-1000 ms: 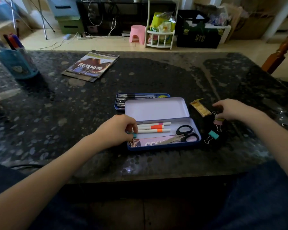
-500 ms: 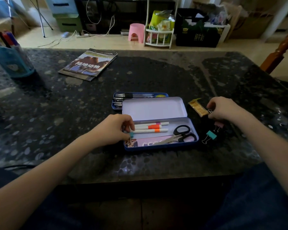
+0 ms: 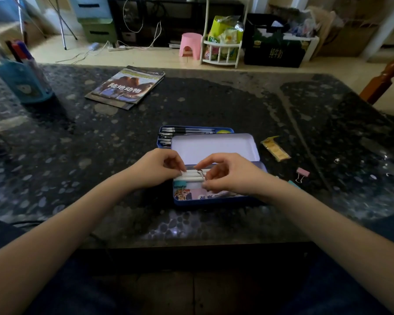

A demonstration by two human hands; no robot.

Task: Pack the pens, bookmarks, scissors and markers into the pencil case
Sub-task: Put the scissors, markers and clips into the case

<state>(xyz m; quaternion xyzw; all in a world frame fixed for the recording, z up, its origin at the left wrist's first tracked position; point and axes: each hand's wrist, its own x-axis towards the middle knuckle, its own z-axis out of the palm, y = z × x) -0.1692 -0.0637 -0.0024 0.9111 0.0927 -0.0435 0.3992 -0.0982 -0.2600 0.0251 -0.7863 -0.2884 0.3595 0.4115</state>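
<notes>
Pencil case (image 3: pixel 216 202), a blue tin with its pale lid (image 3: pixel 214 147) standing open, sits near the front middle of the dark speckled table (image 3: pixel 214 103). Inside lie white markers (image 3: pixel 192 176) along the far wall, a teal binder clip (image 3: pixel 179 183) at the left end and printed bookmarks (image 3: pixel 184 194) along the near wall. A second blue tray (image 3: pixel 166 135) holding black pens (image 3: pixel 187 130) lies just behind the lid. Left hand (image 3: pixel 156 168) rests at the case's left end, fingertips curled onto the marker ends. Right hand (image 3: pixel 229 175) is over the case interior, thumb and forefinger pinching a wire-handled binder clip (image 3: pixel 201 176) above the markers. One second ago the right hand was outside the case by the loose clips on the table; it now covers the scissors, which no longer show. A pink binder clip (image 3: pixel 301 172) and a yellow wrapped item (image 3: pixel 275 148) lie on the table to the right, well apart from the case. A magazine (image 3: pixel 126 87) lies at the far left, near a blue pen holder (image 3: pixel 24 80). Beyond the table are a pink stool (image 3: pixel 190 45), a white rack (image 3: pixel 222 45) and a dark box (image 3: pixel 274 51) on a pale floor.
</notes>
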